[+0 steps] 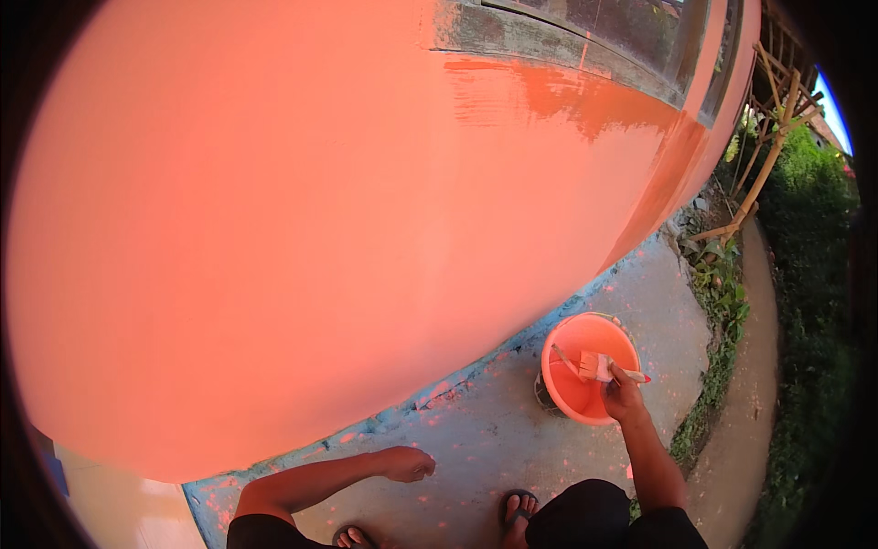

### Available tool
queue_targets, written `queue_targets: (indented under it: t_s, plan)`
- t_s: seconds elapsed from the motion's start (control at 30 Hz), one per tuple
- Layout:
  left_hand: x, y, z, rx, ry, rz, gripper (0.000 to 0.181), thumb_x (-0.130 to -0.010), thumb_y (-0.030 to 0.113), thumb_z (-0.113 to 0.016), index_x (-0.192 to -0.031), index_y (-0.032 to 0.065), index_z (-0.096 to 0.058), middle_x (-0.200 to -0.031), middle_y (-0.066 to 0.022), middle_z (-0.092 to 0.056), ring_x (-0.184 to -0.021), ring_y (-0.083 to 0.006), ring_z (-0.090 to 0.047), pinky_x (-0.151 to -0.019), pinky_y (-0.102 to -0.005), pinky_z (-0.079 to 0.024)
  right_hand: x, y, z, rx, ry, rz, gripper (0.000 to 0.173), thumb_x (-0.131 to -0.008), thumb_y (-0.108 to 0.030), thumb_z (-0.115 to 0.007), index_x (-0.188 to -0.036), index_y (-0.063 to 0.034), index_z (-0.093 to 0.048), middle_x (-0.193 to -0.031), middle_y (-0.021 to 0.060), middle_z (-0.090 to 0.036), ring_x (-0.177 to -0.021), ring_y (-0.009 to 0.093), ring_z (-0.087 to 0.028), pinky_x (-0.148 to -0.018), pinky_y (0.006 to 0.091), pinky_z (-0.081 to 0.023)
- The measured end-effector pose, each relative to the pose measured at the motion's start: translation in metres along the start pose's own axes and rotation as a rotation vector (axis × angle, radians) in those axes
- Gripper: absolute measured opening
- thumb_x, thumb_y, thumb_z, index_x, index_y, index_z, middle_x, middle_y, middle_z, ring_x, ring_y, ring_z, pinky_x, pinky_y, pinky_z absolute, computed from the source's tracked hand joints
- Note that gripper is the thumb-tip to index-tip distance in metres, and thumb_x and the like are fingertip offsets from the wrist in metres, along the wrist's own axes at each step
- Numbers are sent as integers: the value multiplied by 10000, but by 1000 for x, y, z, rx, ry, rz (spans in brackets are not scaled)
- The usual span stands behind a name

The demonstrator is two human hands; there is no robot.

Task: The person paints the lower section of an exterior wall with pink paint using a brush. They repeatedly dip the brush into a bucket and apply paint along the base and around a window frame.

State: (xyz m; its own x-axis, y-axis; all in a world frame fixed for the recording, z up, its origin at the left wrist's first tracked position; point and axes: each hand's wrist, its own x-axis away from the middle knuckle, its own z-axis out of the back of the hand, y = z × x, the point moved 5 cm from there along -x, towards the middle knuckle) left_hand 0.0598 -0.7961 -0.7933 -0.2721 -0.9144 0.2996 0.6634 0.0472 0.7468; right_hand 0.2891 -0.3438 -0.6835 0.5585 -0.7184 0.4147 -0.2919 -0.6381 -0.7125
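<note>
My right hand (623,398) grips a flat paintbrush (603,368) by its handle, above a paint bucket (559,391). The brush's bristles are coated with orange-pink paint and point left. Inside the bucket is paint of the same colour, and a thin stick (564,358) leans there, its lower part hidden. My left hand (409,464) hangs over the concrete floor with its fingers curled in, and nothing shows in it. Before me rises a salmon-painted wall (309,240), with a darker orange patch (583,96) beneath the window.
A weathered wooden window frame (549,41) tops the wall on the right. Paint spots dot the concrete ledge (494,425). Beyond its right edge lie low plants (717,329), a dirt path (754,288) and bamboo poles (768,165). Pale tiles (130,501) adjoin at lower left.
</note>
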Motion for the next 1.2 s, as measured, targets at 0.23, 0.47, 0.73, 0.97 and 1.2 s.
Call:
queue_targets:
  t_s: [0.23,0.47,0.73,0.97,1.2]
  plan:
    - [-39,8,1,-105,-61,-144,211,-908,157,-566,-1072,76,-672,-1062,-117,-679,-1021,-320,-647,-847,-475,-521,122,-74,-209,196,-285,480,360,-955,-173,-713,-1299,-131,-611,-1116,-19,-684,-1027,98,-638,-900,299,-533]
    - [-58,22,16,-189,-52,-190,225,-899,162,-566,-1074,73,-677,-1055,-128,-681,-1019,-334,-646,-849,-489,-519,207,-118,-375,748,-445,1515,359,-899,-93,-766,-1229,-4,-653,-1156,120,-694,-1102,233,-656,-978,371,-525]
    - [-69,18,26,-233,73,-290,221,-860,170,-566,-1012,74,-696,-969,-144,-701,-941,-357,-668,-786,-489,-526,255,-84,-467,886,-529,2416,362,-804,9,-815,-1135,-40,-679,-1108,197,-730,-1006,312,-714,-864,388,-575]
    - [-74,21,25,-241,54,-304,212,-858,165,-568,-1003,71,-692,-968,-147,-701,-941,-356,-669,-787,-493,-525,265,-74,-485,876,-539,2558,302,-763,-5,-825,-1057,-25,-757,-1044,159,-746,-902,279,-722,-774,334,-580]
    - [-78,13,25,-243,46,-274,210,-860,169,-566,-1004,78,-690,-968,-153,-700,-932,-363,-669,-773,-495,-521,261,-68,-491,884,-466,2576,290,-773,-14,-822,-1056,-26,-759,-1030,161,-748,-899,274,-722,-758,325,-585]
